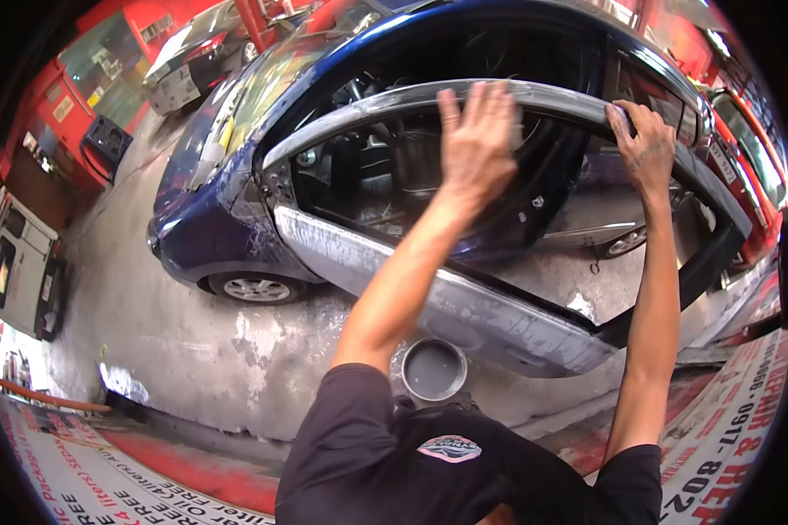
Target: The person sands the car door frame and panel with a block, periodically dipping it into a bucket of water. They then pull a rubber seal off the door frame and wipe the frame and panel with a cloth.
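An open car door (517,328) with patchy grey, sanded-looking paint stands in front of me. My left hand (479,144) lies on the upper window frame, its fingers stretched out and slightly blurred. Whether something thin sits under its palm cannot be made out. Farther right, my right hand (646,144) grips the same frame near its rear corner, fingers bent over the top edge. Below the door, a round bucket (407,382) holding greyish liquid stands on the floor, close to my body.
Behind the door is the blue car (206,219), its front wheel (258,289) to the left. A white van (17,262) is at far left, a dark car (203,57) at the back, a red vehicle (744,166) at right. Printed banners (131,472) lie along the near edge.
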`<state>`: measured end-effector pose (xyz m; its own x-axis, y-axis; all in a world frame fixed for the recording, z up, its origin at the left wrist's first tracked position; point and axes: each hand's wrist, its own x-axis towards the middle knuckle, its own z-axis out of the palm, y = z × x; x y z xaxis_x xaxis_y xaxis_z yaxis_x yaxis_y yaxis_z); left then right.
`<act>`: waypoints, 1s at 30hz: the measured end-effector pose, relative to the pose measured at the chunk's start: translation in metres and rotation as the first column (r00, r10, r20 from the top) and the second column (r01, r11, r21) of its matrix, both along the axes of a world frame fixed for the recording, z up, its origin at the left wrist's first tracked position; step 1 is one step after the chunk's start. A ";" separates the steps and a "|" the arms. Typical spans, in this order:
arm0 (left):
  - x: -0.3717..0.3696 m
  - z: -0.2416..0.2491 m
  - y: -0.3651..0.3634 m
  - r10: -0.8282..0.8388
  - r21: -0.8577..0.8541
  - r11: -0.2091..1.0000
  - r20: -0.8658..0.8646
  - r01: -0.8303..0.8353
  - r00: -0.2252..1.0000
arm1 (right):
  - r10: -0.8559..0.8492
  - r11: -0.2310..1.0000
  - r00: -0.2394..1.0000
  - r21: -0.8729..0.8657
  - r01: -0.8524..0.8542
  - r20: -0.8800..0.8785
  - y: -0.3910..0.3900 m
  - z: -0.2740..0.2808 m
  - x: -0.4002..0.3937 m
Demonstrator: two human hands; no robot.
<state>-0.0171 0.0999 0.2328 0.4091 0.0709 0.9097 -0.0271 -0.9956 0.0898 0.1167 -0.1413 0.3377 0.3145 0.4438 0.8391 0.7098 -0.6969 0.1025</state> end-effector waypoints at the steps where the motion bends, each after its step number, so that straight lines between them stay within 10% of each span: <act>1: -0.007 -0.017 0.027 0.089 -0.024 0.996 -0.002 -0.089 0.996 | -0.011 1.000 1.000 0.004 0.011 0.005 0.002 0.000 0.000; 6: -0.001 -0.041 0.050 0.270 -0.335 0.913 0.073 -0.231 0.960 | -0.081 0.996 0.996 -0.027 0.081 -0.022 0.005 0.005 -0.011; 12: 0.001 -0.013 0.018 0.036 -0.068 0.997 0.072 -0.031 0.997 | 0.014 1.000 1.000 -0.021 -0.014 -0.018 0.004 0.000 0.000; 17: -0.016 -0.047 0.078 0.353 -0.241 0.910 0.018 -0.338 0.936 | -0.091 0.996 0.996 -0.008 0.091 0.002 0.005 0.003 -0.005; 23: 0.011 -0.003 0.003 0.041 -0.076 0.997 0.103 -0.033 0.994 | -0.056 0.996 0.997 -0.068 0.052 -0.049 -0.004 0.001 0.002; 30: -0.005 -0.021 0.054 0.273 -0.297 0.922 0.042 -0.249 0.961 | -0.144 0.989 0.989 -0.033 0.142 -0.043 0.007 0.004 -0.007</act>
<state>-0.0223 0.1538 0.2121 0.2666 0.4269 0.8641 0.2109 -0.9007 0.3799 0.1094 -0.1338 0.3413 0.4141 0.4157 0.8098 0.6076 -0.7887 0.0942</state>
